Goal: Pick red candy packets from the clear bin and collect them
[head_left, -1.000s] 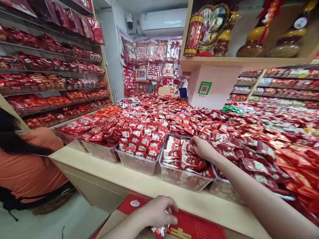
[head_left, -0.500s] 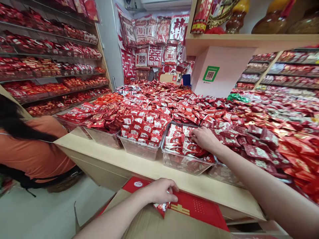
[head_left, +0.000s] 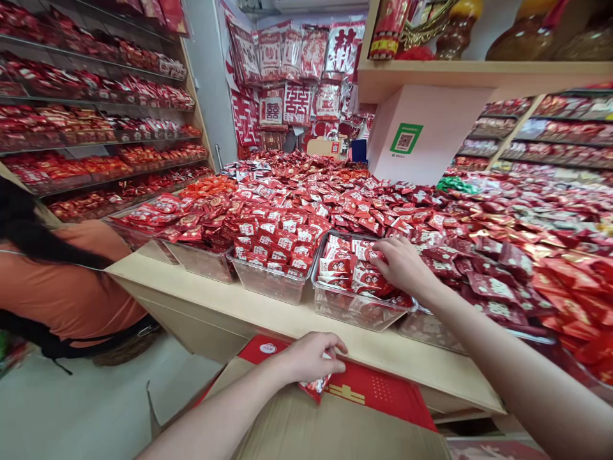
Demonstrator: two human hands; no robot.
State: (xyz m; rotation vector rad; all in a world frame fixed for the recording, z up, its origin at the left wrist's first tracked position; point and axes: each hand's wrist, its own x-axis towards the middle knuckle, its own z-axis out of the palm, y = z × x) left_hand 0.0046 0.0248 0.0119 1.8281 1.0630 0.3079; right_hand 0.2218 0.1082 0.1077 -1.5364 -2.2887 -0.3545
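Observation:
My left hand (head_left: 313, 359) is closed around a small red-and-white wrapped packet (head_left: 316, 386), above a cardboard box (head_left: 306, 425) with a red printed panel. The packet pokes out below my fingers. My right hand (head_left: 401, 263) reaches into a clear plastic bin (head_left: 357, 306) on the counter. Its thumb and fingers are bent together at the edge of a red-and-white packet (head_left: 364, 249). More such packets, printed with small figures, lie in rows in this bin. My palm and wrist cover the bin's right side.
Another clear bin (head_left: 268, 284) of red packets stands left of mine on the wooden counter (head_left: 230, 300). Heaps of red packets (head_left: 493, 262) spread behind and to the right. A shelf (head_left: 440, 76) overhangs the right side. A person in orange (head_left: 76, 281) is low at the left.
My right hand has shifted slightly right within the bin, its fingers a little straighter. My left hand keeps its packet almost in the same place. The view has tilted slightly.

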